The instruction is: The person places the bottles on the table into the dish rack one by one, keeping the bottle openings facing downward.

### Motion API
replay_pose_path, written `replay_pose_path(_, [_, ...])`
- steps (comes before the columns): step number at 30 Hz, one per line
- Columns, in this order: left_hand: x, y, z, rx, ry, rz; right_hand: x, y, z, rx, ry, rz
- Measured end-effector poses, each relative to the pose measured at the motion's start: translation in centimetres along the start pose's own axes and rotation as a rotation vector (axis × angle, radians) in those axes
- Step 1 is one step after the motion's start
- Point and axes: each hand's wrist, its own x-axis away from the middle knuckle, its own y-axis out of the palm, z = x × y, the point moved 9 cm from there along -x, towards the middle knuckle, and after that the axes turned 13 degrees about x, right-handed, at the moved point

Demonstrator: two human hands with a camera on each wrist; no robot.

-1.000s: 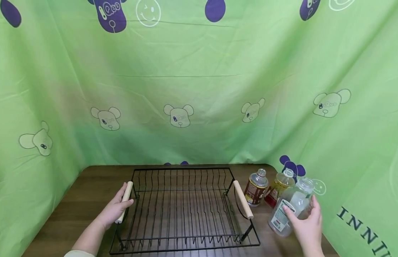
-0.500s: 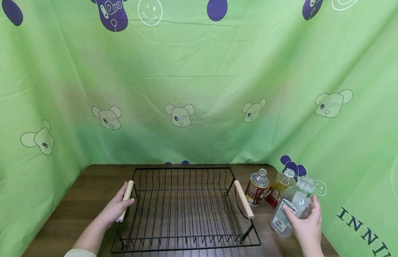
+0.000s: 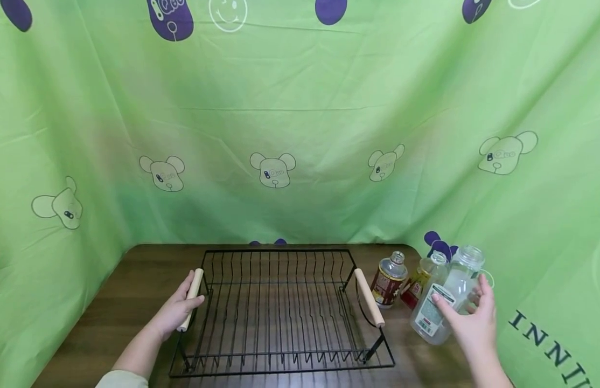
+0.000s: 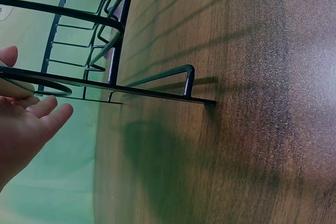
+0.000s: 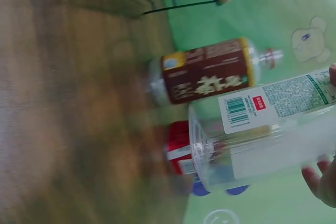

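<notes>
A black wire dish rack (image 3: 280, 372) stands on the brown wooden table (image 3: 135, 291). Its left wooden handle (image 3: 190, 302) is held by my left hand (image 3: 176, 310), thumb on the near side and fingers around the far side. The left wrist view has that hand (image 4: 26, 129) at the left edge, partly cut off. My right hand (image 3: 474, 323) grips a clear, wide-mouthed plastic bottle (image 3: 457, 285) with a white-green label, uncapped and tilted rightward. From the right wrist view, the base of this bottle (image 5: 202, 153) looks raised off the table.
Just right of the rack's right handle (image 3: 369, 297) stands a brown-labelled bottle (image 3: 388, 283), uncapped. Beside it a red-and-yellow-labelled bottle (image 3: 416, 283) is partly hidden behind the clear one. Green printed cloth (image 3: 300, 134) hangs around the table's back and sides.
My right hand and the clear bottle have moved up and slightly right, away from the table. The left hand keeps its hold on the rack handle. The head view has shifted slightly.
</notes>
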Motion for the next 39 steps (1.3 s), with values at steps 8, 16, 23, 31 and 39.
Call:
replay_pose_path(8, [0.2,-0.2,0.3,-0.002,0.000,0.014,-0.8,-1.1,-4.2,0.021,-0.073,-0.014])
replay_pose_path(16, [0.3,-0.2,0.3,-0.001,-0.004,0.020,-0.7,-0.9,-8.2,-0.001,-0.146,-0.047])
replay_pose_path(23, [0.4,-0.1,0.2,0.001,-0.007,0.021,-0.5,0.1,-11.4,-0.022,-0.221,-0.070])
replay_pose_path(31, [0.5,-0.1,0.3,0.005,-0.010,0.022,0.1,2.0,-15.0,-0.071,-0.312,-0.129])
replay_pose_path(39, [0.3,0.0,0.3,-0.003,-0.004,0.018,0.8,5.0,-17.9,-0.046,-0.397,-0.210])
